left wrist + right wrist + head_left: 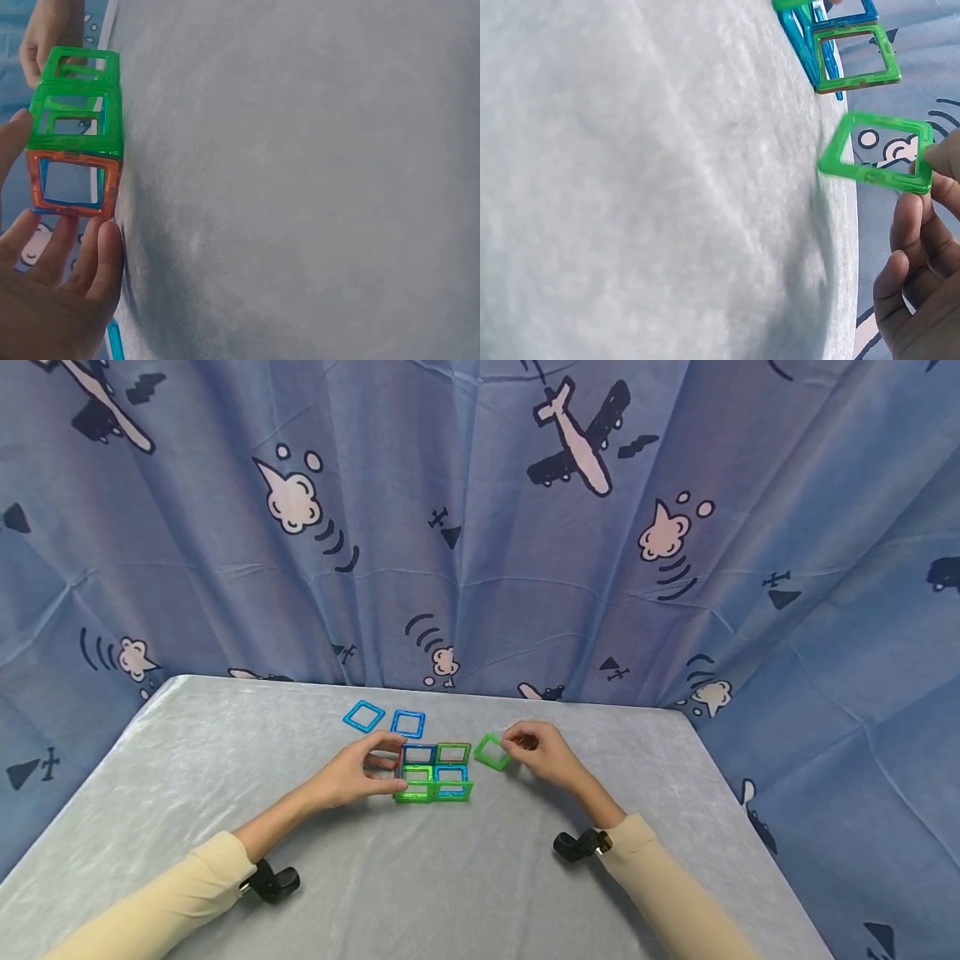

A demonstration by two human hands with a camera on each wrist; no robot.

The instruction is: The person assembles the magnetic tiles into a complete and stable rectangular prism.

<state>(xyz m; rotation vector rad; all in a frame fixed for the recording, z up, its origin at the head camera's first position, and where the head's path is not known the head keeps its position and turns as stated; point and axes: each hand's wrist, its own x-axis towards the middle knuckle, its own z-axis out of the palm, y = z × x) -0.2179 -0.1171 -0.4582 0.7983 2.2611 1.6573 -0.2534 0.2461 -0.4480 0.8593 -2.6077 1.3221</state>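
A small block built of square magnetic tiles (433, 790) in green, blue and orange stands on the table. My left hand (351, 774) grips its left end, thumb at the near side and fingers at the far side. In the left wrist view, an orange tile (112, 184) forms that end, with the fingertips along its edge. To the right of the block, my right hand (547, 753) pinches a loose green square tile (877, 175) by one edge between thumb and fingers. A gap shows between this tile and the block.
Two loose blue square tiles, one turned cornerwise (356, 726) and one straighter (406, 736), lie behind the block. A pale cloth covers the table (420, 885). A blue patterned curtain (480, 527) hangs at its far edge.
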